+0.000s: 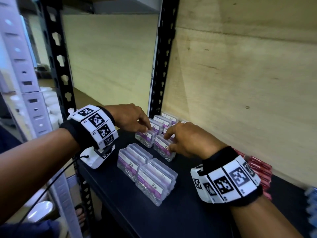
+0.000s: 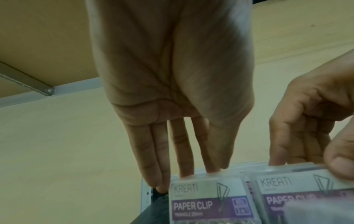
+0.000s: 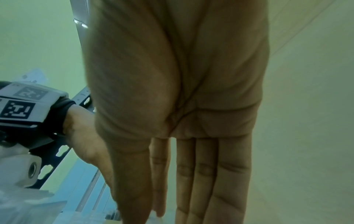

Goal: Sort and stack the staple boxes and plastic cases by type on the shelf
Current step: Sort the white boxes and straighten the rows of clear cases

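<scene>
A black shelf board (image 1: 171, 217) fills the lower middle of the head view, with a pale wooden back panel (image 1: 248, 74) behind it and a black slotted upright (image 1: 163, 66) rising at the centre. Red staple boxes (image 1: 260, 170) are stacked at the right edge against the panel, partly hidden by the right wrist band (image 1: 228, 181). Something blue sits blurred at the far right edge.

Clear plastic cases with purple paper-clip labels stand on their edges in rows running from the lower centre toward the upright. Two nearer groups (image 1: 147, 174) stand by themselves, labels facing lower left, long sides running across the row.

The left hand (image 1: 132, 119) reaches down to the left case (image 1: 145, 137); in the left wrist view its fingers (image 2: 184, 151) are nearly straight, tips on the case's top edge with the thumb alongside. The right hand (image 1: 190, 140) holds the right case (image 1: 163, 148) just beside it, curled fingers behind the top edge, thumb on the front. Further cases (image 1: 164, 120) stand behind, near the upright, partly covered by both hands.
</scene>
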A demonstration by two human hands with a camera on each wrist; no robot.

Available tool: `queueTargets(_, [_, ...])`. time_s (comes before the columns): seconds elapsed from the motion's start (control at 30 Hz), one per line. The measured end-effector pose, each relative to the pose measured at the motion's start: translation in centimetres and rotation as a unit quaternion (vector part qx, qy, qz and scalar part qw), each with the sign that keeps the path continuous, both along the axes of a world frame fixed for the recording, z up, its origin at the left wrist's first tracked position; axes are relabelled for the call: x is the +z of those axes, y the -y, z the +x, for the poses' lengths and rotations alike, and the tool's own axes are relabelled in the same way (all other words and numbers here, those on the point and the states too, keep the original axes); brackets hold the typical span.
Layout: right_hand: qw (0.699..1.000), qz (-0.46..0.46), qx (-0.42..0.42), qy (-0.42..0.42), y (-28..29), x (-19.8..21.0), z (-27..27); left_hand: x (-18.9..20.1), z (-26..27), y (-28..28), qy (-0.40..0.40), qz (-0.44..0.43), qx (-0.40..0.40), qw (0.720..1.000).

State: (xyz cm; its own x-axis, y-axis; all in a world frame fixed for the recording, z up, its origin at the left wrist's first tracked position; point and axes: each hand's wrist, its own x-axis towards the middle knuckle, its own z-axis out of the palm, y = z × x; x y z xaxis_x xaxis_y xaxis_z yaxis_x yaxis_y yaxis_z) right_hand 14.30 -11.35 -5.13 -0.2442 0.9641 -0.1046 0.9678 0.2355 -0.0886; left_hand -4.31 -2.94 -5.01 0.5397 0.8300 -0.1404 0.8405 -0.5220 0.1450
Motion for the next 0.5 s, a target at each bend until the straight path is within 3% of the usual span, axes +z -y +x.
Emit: queueTargets(0.5, [0.996,-0.060,0.018,-0.062,1.4,0.2,1.3,0.8,1.1,3.6,-0.042,-0.015,-0.011,0.999])
